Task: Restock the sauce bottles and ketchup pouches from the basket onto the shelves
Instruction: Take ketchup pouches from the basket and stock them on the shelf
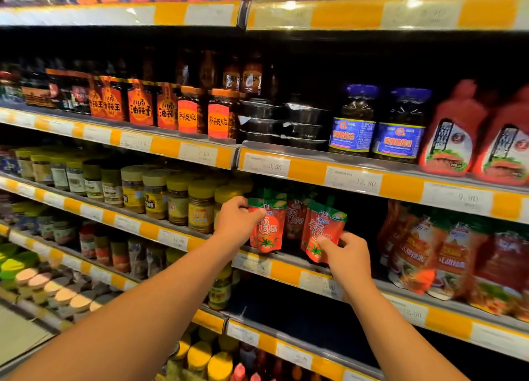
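Both your arms reach in from the bottom of the view toward the middle shelf (286, 259). Your left hand (239, 218) grips the upper left edge of a red ketchup pouch (267, 227) with a green top; the thumb lies across its front and the fingers curl behind it. That pouch stands upright on the shelf, its base at the front lip.

Your right hand (347, 256) pinches a second ketchup pouch (322, 231) at its lower right corner, thumb on the front and fingers curled round the side. This one leans, its top tipped toward 1 o'clock, and its bottom edge hangs just over the shelf's front rail. It sits just beside the first pouch, at 3 o'clock from it. A third pouch (294, 220) of the same kind shows between and behind the two.

At 9 o'clock from your left hand stand yellow-lidded jars (200, 206), close to your knuckles. At 3 o'clock from your right hand, well apart, lies a row of larger red sauce pouches (458, 254). On the shelf above, at 1 o'clock, are blue-labelled jars (353, 122) and red squeeze bottles (452, 134). Yellow and white price strips (355, 180) run along each shelf edge. The basket is out of view.
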Motion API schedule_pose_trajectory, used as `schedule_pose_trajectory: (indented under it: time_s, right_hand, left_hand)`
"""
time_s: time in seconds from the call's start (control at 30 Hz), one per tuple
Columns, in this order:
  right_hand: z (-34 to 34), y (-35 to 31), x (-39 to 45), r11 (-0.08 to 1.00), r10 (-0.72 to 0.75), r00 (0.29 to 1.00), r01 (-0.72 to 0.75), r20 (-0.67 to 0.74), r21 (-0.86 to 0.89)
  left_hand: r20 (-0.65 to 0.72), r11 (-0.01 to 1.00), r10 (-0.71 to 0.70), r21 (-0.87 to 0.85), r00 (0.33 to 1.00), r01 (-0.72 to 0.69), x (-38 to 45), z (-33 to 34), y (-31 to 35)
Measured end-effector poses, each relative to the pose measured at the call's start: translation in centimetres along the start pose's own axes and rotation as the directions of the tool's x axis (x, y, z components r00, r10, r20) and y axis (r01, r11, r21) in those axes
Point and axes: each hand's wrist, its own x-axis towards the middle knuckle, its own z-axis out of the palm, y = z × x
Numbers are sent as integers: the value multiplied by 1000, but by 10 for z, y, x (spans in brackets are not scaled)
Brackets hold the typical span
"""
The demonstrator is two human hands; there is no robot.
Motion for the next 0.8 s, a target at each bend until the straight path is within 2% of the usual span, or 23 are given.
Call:
schedule_pose_trajectory:
  time_s: [0.27, 0.5, 0.67, 0.8]
  right_hand:
    - [1, 12, 19, 978, 99, 994, -89, 45, -189]
    - [6, 17, 23, 951, 105, 989, -68, 108, -300]
    - [10, 19, 28, 921, 123, 987, -73, 107, -383]
    - [12, 18, 37, 875, 209, 973, -140, 100, -463]
  left_hand:
    - [23, 998, -6, 67, 1000, 5, 9, 16, -8]
    - [15, 983, 81, 166, 997, -82, -1, 16, -22]
    - [63, 904, 126, 404, 990, -141, -12, 20, -35]
    - [39, 890, 112, 441, 993, -118, -10, 21, -35]
